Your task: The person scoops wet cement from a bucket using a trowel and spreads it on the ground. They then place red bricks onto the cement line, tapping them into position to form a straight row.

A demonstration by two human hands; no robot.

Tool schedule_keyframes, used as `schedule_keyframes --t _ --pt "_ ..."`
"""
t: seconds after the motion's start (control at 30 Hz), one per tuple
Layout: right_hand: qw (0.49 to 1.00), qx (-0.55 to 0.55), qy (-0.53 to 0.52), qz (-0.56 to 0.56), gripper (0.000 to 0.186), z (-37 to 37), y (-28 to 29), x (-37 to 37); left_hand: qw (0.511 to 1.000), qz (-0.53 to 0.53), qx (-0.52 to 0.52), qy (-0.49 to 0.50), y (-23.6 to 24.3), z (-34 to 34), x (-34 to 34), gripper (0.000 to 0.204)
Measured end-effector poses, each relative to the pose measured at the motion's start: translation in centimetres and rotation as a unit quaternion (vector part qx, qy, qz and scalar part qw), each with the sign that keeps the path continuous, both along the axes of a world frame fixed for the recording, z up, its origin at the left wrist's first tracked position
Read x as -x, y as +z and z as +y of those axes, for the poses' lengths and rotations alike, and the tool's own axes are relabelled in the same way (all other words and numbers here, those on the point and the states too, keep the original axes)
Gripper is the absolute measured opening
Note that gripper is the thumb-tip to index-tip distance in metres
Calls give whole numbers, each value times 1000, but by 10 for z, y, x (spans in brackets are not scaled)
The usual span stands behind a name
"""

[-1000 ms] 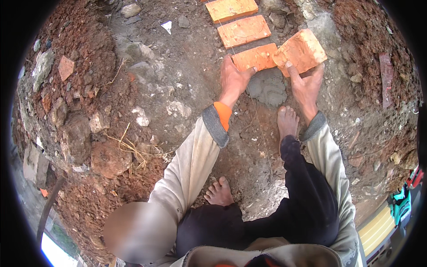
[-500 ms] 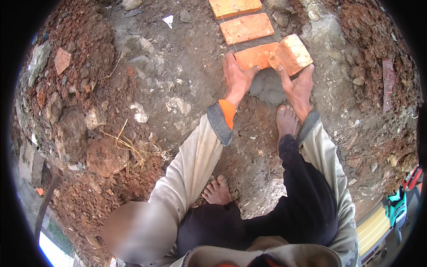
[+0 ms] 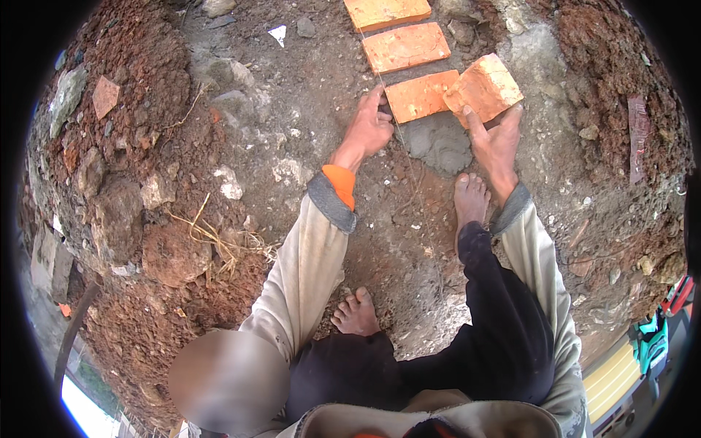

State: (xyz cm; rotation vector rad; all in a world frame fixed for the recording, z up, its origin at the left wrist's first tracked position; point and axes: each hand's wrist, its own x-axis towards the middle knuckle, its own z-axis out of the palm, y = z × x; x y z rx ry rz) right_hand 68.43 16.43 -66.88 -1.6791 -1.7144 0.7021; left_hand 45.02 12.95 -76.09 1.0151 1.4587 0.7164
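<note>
We have the held brick (image 3: 483,89) in our right hand (image 3: 498,146), tilted up at the right end of the nearest laid brick (image 3: 420,96); its corner overlaps that end in view, and we cannot tell whether the two touch. The right hand is closed around the lower end, thumb on the near face and fingers mostly hidden beneath. Our left hand (image 3: 365,125) is half curled just beside the laid brick's left end, next to the string (image 3: 379,75); we cannot tell whether its fingertips touch either one. We judge the held brick stiff and fairly heavy for one hand, its rough, dry faces giving good grip, while the edges may chip if knocked. We would take hold across its narrower width, thumb opposite the fingers, keeping fingertips clear of the underside. The grey mortar patch (image 3: 438,144) just below looks soft and wet, so fingers dipped in it could turn slippery. Compared with half a second ago, our left hand has come away from the laid brick's near edge, where its thumb lay, and has shifted left; the held brick sits slightly farther right, while the laid brick looks unmoved.
</note>
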Motion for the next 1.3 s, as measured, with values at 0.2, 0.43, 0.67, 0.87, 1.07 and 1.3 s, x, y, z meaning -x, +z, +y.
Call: schedule_keyframes --t 0.2,0.43,0.67,0.87,1.07,1.3 --pt "1000 -5 -5 -4 55 1 -3 -5 996 88 -32 -11 25 -3 -20 101" --pt "998 -65 -6 22 56 0 14 14 967 205 -148 -34 13 -1 -11 89" --pt "1000 -15 8 -2 54 0 -3 3 959 215 -173 -61 21 7 -8 78" --pt "998 -35 15 57 53 3 -19 -2 957 221 -181 -49 15 4 -9 84" --pt "998 65 15 7 57 11 1 -9 996 62 23 59 20 9 -22 93" --pt "998 -32 6 58 57 14 8 2 973 183 -2 137 28 10 -48 95"
